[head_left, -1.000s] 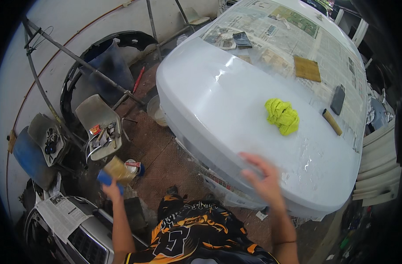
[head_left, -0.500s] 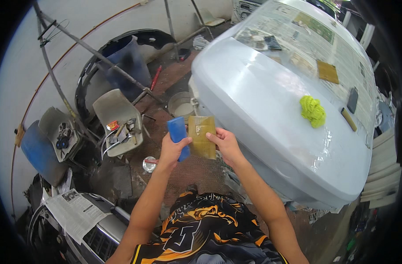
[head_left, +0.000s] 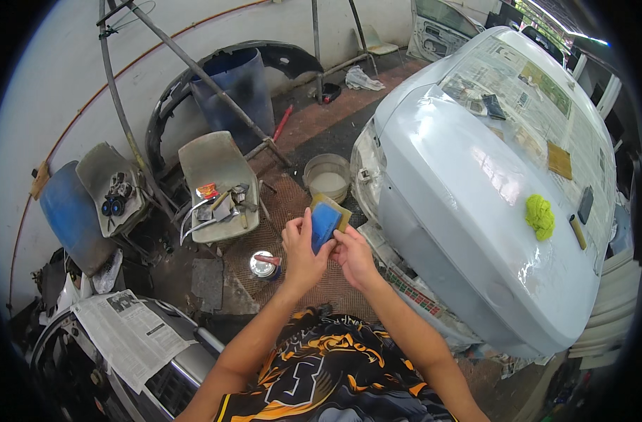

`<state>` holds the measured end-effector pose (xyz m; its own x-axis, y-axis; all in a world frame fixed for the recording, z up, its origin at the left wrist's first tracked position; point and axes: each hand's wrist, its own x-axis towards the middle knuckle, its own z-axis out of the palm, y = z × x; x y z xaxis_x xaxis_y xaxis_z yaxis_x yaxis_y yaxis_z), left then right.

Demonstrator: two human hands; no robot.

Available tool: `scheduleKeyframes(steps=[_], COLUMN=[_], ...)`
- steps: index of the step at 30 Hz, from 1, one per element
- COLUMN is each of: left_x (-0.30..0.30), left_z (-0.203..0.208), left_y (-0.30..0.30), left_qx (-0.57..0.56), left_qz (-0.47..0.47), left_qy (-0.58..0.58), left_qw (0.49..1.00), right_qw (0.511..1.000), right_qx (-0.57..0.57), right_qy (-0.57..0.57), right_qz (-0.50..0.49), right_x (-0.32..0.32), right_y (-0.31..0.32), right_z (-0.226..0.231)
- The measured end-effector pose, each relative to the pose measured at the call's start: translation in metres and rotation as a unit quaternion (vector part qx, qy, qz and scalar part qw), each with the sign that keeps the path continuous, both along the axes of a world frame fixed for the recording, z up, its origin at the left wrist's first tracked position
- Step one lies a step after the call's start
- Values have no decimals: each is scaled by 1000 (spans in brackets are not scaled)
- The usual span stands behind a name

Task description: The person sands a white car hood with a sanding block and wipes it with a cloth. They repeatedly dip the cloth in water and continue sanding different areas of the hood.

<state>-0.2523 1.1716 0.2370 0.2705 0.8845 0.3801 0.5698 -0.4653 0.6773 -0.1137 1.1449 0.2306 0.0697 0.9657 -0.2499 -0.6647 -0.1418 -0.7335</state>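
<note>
In front of my body, my left hand grips a flat blue sanding block, fingers along its left side. Behind the block lies a sheet of olive-yellow sandpaper, showing past its top and right edges. My right hand pinches the lower right edge of that sandpaper, close to the block. To the right stands a pale silver-white car body. On it rest a crumpled lime-green cloth, another sandpaper piece, a dark grey block and a narrow tan-and-black block.
A bucket of cloudy liquid stands beyond my hands, near the car. A round tin with a red-handled tool across it sits on the floor. Left are a chair holding tools, metal poles and a newspaper-covered car part.
The blue block and sandpaper, side by side before, now overlap, with the block in front of the sheet. My hands have come together, and the view has shifted left.
</note>
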Motion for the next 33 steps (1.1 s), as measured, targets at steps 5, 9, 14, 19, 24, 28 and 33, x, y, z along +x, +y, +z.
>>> scheduleKeyframes(steps=[5,9,14,19,24,28,33], left_x=[-30,-46,-49,-36,-1,-14,29], left_z=[0,-7,-13,-25,-33,-25,-14], left_y=[17,30,57,108,196,287,381], left_qx=[13,-14,-33,-37,-7,-148,-252], left_qz=[8,27,57,70,2,-27,-119], left_qy=[-8,-34,-43,-29,-4,-183,-195], left_qw=[1000,999,997,996,1000,972,940], right_qw=[998,994,987,986,983,964,945], right_qx=[-2,-12,-3,-7,58,142,163], right_qy=[-61,-110,-151,-147,-176,-223,-275], right_qz=[4,20,49,80,5,27,-69], right_x=[-36,-54,-54,-36,-7,35,57], right_y=[19,34,70,123,201,280,354], right_z=[-9,-13,-27,-51,-47,-33,-24])
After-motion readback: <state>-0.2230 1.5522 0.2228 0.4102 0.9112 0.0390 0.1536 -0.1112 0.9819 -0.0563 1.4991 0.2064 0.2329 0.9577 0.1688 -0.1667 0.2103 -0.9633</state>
